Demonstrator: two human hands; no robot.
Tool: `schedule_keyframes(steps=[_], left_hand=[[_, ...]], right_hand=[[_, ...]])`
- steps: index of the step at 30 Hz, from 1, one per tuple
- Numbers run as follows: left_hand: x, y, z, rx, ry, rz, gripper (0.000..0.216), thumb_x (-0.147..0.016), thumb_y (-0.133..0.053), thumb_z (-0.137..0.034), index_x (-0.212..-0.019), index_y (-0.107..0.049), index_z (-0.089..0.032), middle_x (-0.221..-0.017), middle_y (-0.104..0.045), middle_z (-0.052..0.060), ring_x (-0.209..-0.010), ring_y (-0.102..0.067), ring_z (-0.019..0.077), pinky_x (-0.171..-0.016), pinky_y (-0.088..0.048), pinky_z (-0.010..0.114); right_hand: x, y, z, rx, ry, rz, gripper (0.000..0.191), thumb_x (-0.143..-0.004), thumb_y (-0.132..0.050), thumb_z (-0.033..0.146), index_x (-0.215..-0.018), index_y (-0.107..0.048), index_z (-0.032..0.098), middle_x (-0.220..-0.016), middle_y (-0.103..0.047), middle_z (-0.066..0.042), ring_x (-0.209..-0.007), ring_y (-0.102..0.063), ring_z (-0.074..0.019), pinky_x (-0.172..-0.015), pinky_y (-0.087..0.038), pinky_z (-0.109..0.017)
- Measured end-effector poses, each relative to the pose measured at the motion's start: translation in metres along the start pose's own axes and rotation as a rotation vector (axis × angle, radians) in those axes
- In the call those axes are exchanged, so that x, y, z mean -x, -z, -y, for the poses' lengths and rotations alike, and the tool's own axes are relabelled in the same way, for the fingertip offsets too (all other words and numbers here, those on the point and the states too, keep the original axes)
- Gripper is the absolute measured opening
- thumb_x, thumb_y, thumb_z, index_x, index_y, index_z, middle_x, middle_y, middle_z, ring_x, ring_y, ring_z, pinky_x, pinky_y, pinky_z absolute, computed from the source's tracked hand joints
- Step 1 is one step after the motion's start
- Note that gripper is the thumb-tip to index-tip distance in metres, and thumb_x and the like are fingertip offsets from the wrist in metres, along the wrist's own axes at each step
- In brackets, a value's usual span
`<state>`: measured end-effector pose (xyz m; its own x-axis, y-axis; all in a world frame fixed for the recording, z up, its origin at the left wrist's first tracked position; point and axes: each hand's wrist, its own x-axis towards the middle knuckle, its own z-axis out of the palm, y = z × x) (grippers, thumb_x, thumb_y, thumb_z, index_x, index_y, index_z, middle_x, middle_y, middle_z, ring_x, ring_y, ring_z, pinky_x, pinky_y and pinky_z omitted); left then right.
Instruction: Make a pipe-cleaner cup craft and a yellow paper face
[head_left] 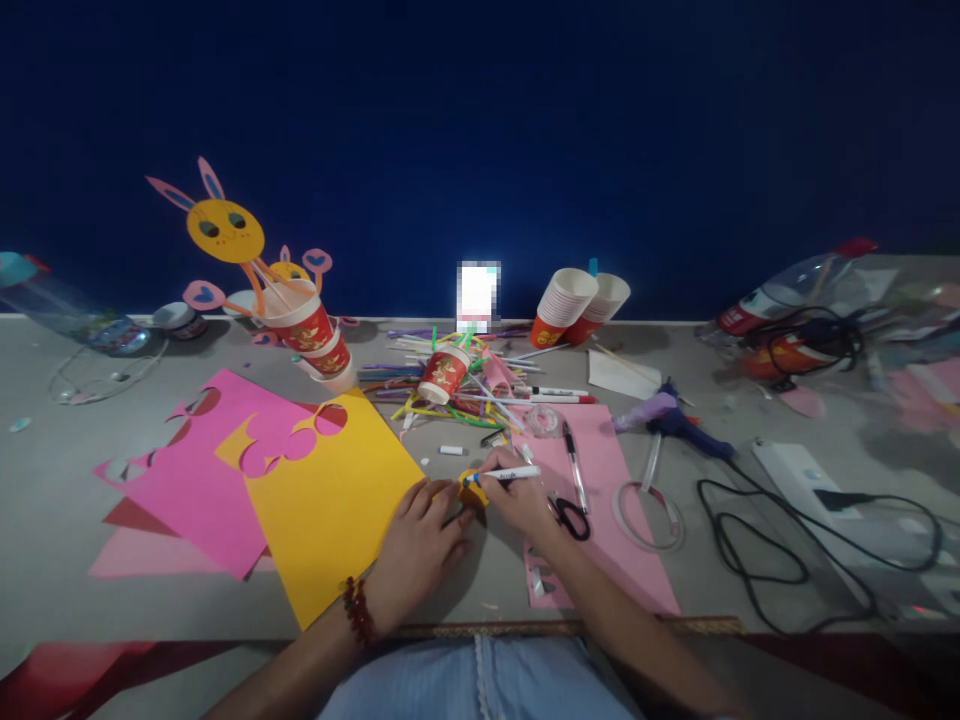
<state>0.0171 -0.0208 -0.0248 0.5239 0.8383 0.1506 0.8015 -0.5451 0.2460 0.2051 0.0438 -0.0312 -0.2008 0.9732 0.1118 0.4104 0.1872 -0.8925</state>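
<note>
My right hand [511, 495] grips a white marker pen [521, 472] labelled "Acrylic", its blue tip end pointing left over a small yellow paper disc [474, 492]. The disc lies on the table, partly covered by both hands. My left hand [427, 530] rests flat with its fingers stretched out, the fingertips at the disc's left edge. A white pen cap [451, 450] lies just beyond the disc. Close to my right wrist are black-handled scissors [574, 520] and a black pen [576, 470] on a pink sheet [622, 540].
Yellow [345, 510] and magenta [202, 480] cut sheets lie left. A yellow rabbit-faced figure [225, 230] stands in red cups. Pipe cleaners and a cup [445, 375] lie mid-back; stacked cups [559, 310] stand behind. At right are a glue gun [686, 425], a power strip [806, 485] and looped cable.
</note>
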Motion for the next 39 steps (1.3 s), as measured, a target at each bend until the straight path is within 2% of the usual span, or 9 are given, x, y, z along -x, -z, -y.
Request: schedule_keyframes(steps=[14, 39], left_hand=[[0.0004, -0.0002, 0.0003, -0.004, -0.005, -0.009, 0.039, -0.088, -0.070, -0.032, -0.126, -0.062, -0.027, -0.134, -0.057, 0.009, -0.124, -0.050, 0.0289, -0.108, -0.042, 0.050], [0.0010, -0.0024, 0.0015, -0.010, -0.009, -0.007, 0.044, -0.088, -0.070, -0.031, -0.131, -0.059, -0.027, -0.135, -0.056, 0.009, -0.124, -0.050, 0.0297, -0.108, -0.042, 0.050]], right_hand=[[-0.0006, 0.0003, 0.0050, 0.017, -0.007, -0.007, 0.013, -0.081, -0.051, 0.023, -0.068, -0.054, 0.023, -0.064, -0.059, 0.002, -0.060, -0.054, -0.0156, -0.057, -0.040, -0.026], [0.0012, -0.0009, -0.0025, -0.010, -0.003, -0.023, 0.013, -0.082, -0.049, 0.023, -0.069, -0.052, 0.022, -0.064, -0.057, 0.002, -0.060, -0.052, -0.0149, -0.058, -0.038, -0.026]])
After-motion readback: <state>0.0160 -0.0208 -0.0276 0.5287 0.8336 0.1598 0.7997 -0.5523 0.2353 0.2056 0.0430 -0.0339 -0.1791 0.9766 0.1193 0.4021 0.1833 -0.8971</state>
